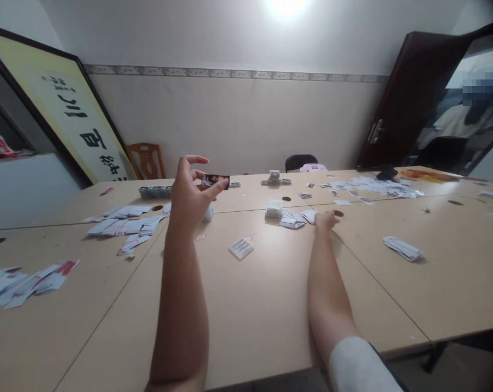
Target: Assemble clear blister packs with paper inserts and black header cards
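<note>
My left hand is raised above the table, pinching a small dark printed card between thumb and fingers. My right hand reaches farther out, low over the table, with its fingers curled at the edge of a pile of white paper slips. What those fingers hold, if anything, is hidden. Left of the slips stands a stack of pale cards. Nearer to me, between my forearms, a flat pack of cards lies on the table.
White envelope-like papers spread on the left, with more papers nearer. A row of card stacks stands behind. Scattered papers cover the far right; a slip bundle lies closer. Beyond the door is a person.
</note>
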The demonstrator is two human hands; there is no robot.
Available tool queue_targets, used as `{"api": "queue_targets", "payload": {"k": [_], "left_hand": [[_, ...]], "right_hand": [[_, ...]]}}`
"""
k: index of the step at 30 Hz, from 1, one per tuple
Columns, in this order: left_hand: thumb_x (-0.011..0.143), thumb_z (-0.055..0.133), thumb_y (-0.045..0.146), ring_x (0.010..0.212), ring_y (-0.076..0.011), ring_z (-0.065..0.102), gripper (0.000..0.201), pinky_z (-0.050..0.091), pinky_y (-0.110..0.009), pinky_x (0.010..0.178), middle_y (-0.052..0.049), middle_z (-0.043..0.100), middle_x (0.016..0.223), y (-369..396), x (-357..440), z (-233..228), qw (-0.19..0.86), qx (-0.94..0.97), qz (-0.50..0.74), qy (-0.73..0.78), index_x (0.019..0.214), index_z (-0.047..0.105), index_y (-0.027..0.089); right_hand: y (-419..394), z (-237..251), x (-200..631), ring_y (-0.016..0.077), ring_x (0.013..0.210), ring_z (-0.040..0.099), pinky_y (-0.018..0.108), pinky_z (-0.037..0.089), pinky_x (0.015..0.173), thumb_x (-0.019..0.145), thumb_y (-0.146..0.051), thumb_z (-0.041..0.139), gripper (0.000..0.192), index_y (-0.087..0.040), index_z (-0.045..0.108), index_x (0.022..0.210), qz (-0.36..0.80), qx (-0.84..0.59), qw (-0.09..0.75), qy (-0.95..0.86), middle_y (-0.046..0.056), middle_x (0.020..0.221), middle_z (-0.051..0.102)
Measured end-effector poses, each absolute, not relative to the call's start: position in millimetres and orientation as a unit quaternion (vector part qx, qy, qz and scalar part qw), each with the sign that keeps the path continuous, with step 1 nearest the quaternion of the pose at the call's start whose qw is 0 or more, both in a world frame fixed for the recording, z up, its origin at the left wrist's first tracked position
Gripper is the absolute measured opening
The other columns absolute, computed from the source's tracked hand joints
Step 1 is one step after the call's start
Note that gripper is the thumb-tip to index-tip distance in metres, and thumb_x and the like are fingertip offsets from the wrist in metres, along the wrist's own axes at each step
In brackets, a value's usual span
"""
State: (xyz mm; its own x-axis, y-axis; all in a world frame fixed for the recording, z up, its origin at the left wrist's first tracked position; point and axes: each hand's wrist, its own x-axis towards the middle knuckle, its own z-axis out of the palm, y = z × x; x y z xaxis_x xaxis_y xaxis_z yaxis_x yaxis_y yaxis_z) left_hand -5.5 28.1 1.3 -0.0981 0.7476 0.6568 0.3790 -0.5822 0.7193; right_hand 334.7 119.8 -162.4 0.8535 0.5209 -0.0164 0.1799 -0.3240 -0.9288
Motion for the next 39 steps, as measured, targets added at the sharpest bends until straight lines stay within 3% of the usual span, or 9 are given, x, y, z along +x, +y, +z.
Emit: {"api": "queue_targets", "payload": {"k": [3,8,11,13,16,20,25,29,39], "left_hand": [[0.069,0.085,0.028,0.058,-0.0122,0.062,0.055,0.047,-0.023,0.053,0.002,0.062,0.079,40.8,-0.3,-6.1,0.163,0.671,0.574,0.441,0.117,0.057,0.023],[0.067,0.083,0.013,0.068,-0.0173,0.069,0.054,0.051,-0.028,0.067,0.001,0.07,0.074,62.4,10.5,-19.2,0.221,0.682,0.533,0.449,0.118,0.066,0.021],[0.068,0.083,0.013,0.075,-0.0201,0.071,0.055,0.053,-0.03,0.072,-0.001,0.073,0.075,61.4,14.9,-21.0,0.199,0.69,0.53,0.451,0.121,0.067,0.021],[0.07,0.082,0.014,0.078,-0.0211,0.072,0.055,0.053,-0.031,0.073,-0.003,0.075,0.077,56.5,16.5,-19.6,0.192,0.702,0.522,0.445,0.123,0.067,0.021],[0.072,0.079,0.013,0.081,-0.0218,0.073,0.057,0.053,-0.03,0.073,-0.004,0.076,0.081,50.1,16.3,-16.4,0.195,0.714,0.507,0.441,0.127,0.065,0.021],[0.072,0.08,0.015,0.084,-0.022,0.073,0.06,0.054,-0.029,0.072,-0.004,0.076,0.082,49.0,11.8,-14.3,0.229,0.721,0.501,0.421,0.13,0.063,0.021],[0.073,0.077,0.013,0.079,-0.02,0.073,0.06,0.053,-0.028,0.07,-0.005,0.076,0.081,53.4,7.5,-15.9,0.283,0.713,0.496,0.406,0.131,0.061,0.019],[0.073,0.075,0.015,0.078,-0.0182,0.071,0.051,0.053,-0.029,0.076,-0.005,0.075,0.081,59.3,7.8,-18.9,0.315,0.679,0.541,0.384,0.123,0.066,0.015],[0.072,0.08,0.037,0.077,-0.0143,0.069,0.024,0.049,-0.026,0.075,-0.005,0.076,0.082,64.0,14.0,-19.6,0.401,0.562,0.63,0.354,0.083,0.075,0.017]], "right_hand": [[119.3,-138.8,325.9,0.0229,0.106,0.066,0.041,0.058,0.089,0.098,-0.032,0.065,0.034,-0.016,0.061,0.127,0.196,-0.774,0.554,-0.236,0.012,0.127,0.062],[114.9,-77.2,273.1,0.01,0.063,0.067,0.023,0.056,0.06,0.096,-0.028,0.065,0.021,-0.014,0.066,0.112,0.296,-0.621,0.587,-0.427,0.006,0.097,0.072],[99.2,-46.4,225.6,0.0109,0.071,0.07,0.021,0.056,0.062,0.092,-0.048,0.067,0.031,-0.022,0.066,0.109,0.317,-0.504,0.595,-0.54,0.003,0.098,0.073],[84.7,-35.3,198.4,0.0162,0.082,0.071,0.026,0.056,0.066,0.086,-0.052,0.072,0.043,-0.02,0.064,0.113,0.272,-0.399,0.588,-0.649,0.007,0.104,0.071],[65.7,-29.9,175.8,0.0221,0.093,0.068,0.035,0.056,0.077,0.076,-0.05,0.081,0.057,-0.021,0.061,0.12,0.173,-0.404,0.534,-0.722,0.011,0.112,0.067],[56.7,-28.5,176.2,0.0186,0.081,0.067,0.032,0.054,0.07,0.084,-0.034,0.073,0.036,-0.02,0.062,0.116,0.157,-0.407,0.501,-0.748,0.006,0.098,0.068],[62.1,-26.9,185.3,0.0136,0.063,0.067,0.028,0.053,0.062,0.081,-0.022,0.066,0.009,-0.016,0.069,0.088,0.238,-0.374,0.532,-0.722,0.0,0.072,0.068],[68.5,-29.6,183.6,0.014,0.065,0.067,0.03,0.057,0.067,0.078,-0.025,0.067,0.01,-0.016,0.07,0.079,0.281,-0.345,0.558,-0.7,0.002,0.071,0.069],[69.4,-28.9,164.9,0.0112,0.07,0.064,0.026,0.06,0.066,0.089,-0.026,0.053,0.006,-0.021,0.056,0.088,0.242,-0.306,0.614,-0.686,0.0,0.082,0.061]]}}
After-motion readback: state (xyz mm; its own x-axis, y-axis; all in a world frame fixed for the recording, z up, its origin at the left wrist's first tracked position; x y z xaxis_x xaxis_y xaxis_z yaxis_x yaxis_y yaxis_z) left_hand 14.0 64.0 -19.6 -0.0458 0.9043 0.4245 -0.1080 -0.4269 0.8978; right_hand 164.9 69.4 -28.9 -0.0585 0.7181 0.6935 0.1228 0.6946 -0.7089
